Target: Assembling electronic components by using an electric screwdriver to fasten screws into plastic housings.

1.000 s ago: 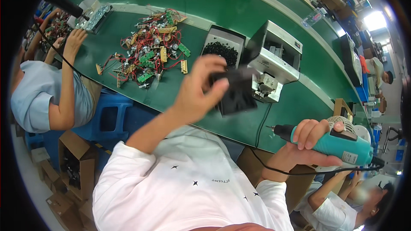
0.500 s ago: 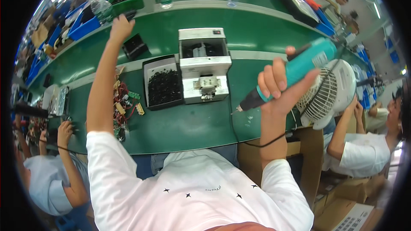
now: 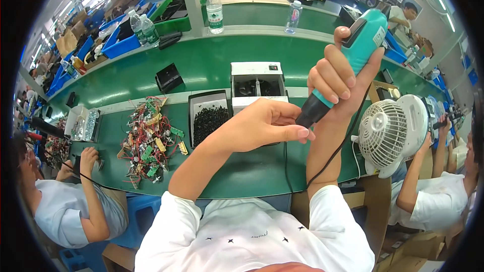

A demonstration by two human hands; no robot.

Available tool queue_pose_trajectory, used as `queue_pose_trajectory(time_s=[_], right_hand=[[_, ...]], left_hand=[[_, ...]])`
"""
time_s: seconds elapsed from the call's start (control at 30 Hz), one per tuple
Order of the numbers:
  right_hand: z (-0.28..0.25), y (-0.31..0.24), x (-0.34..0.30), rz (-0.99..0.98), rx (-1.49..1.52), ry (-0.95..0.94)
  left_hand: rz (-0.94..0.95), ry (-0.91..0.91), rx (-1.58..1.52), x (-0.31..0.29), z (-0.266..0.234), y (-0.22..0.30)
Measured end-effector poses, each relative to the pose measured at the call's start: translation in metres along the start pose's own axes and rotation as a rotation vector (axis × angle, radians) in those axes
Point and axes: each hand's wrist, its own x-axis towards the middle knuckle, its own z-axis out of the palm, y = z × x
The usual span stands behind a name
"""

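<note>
My right hand [image 3: 338,73] is wrapped round a teal electric screwdriver [image 3: 367,40] with a black nose, raised over the right part of the bench and tilted nose down to the left. The fingers of my left hand [image 3: 264,126] close about the tip of that nose [image 3: 313,110]; the bit is hidden there. Behind my left hand stands a white screw-feeder-like machine [image 3: 257,70], its lower part covered. A box of small black parts [image 3: 209,121] sits just left of it. Further left lies a heap of wired circuit boards [image 3: 151,143].
A white fan [image 3: 385,133] stands at the right edge. A black open case [image 3: 169,77] and a dark elongated object [image 3: 170,40] lie further back, near bottles [image 3: 214,12] and a green bin [image 3: 174,17]. The screwdriver's cable [image 3: 335,156] hangs past my right forearm. People work on both sides.
My left hand has come back from the dark object at the far left shelf to the screwdriver's nose. My right hand has turned the screwdriver more upright. The head view has shifted.
</note>
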Motion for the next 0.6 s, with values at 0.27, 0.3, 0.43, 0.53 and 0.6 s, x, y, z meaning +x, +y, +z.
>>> queue_pose_trajectory(time_s=[0.27,0.3,0.43,0.53,0.6], right_hand=[[-0.015,-0.003,0.003,0.03,0.05,-0.015],[-0.016,-0.003,0.002,0.039,0.053,-0.009],[-0.021,-0.003,0.002,0.062,0.082,0.025],[-0.022,-0.002,0.0,0.057,0.071,0.058],[-0.023,-0.003,0.0,0.046,0.06,0.087]], left_hand=[[-0.103,-0.111,-0.156,0.011,-0.017,-0.007],[-0.1,-0.105,-0.165,0.01,-0.017,-0.007],[-0.093,-0.065,-0.176,0.009,-0.016,-0.005],[-0.094,-0.048,-0.185,0.009,-0.018,-0.008],[-0.098,-0.034,-0.186,0.01,-0.018,-0.009]])
